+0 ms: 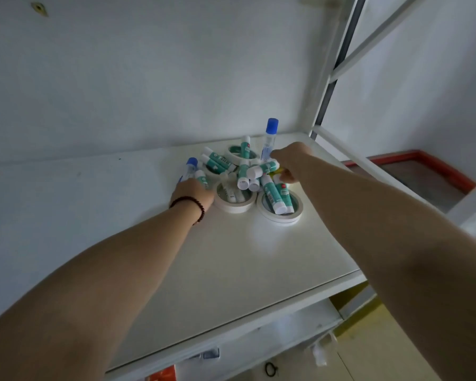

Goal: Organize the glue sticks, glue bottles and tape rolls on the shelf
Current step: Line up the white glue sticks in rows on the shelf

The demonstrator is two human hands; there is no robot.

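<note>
Pile of supplies sat mid-shelf toward the back wall on the white shelf board [231,257]: teal-and-white glue sticks [275,192] lay jumbled across and inside white tape rolls [282,213], with two blue-capped glue bottles, one upright at the back [270,138] and one tilted at the left edge of the pile [188,169].

Left hand [193,192], with a dark bead bracelet [195,206] on the wrist, rested against the left side of the pile, touching the near-left tape roll [234,203] and close to the tilted bottle; fingers were hidden behind the hand, so could not tell if they gripped anything. Right hand [289,160] reached in from the right, fingers curled around something at the pile's right side, probably a glue stick or a yellowish item; exact object too blocked to name.

Handling guess: sticks looked light, rigid, smooth plastic, round, so likely to roll once freed; best pinched around the barrel mid-length. Tape rolls light and stiff, easy to grip by the outer rim or by hooking the core. Bottles taller and tippy, better taken around the body under the cap.

In the way: sticks lay inside the roll cores and crossed each other, so lifting a roll first would probably spill them. Shelf upright [338,78] and diagonal brace [396,31] stood at the right, near the right arm. A lower shelf [286,325] showed below, contents blurred.
</note>
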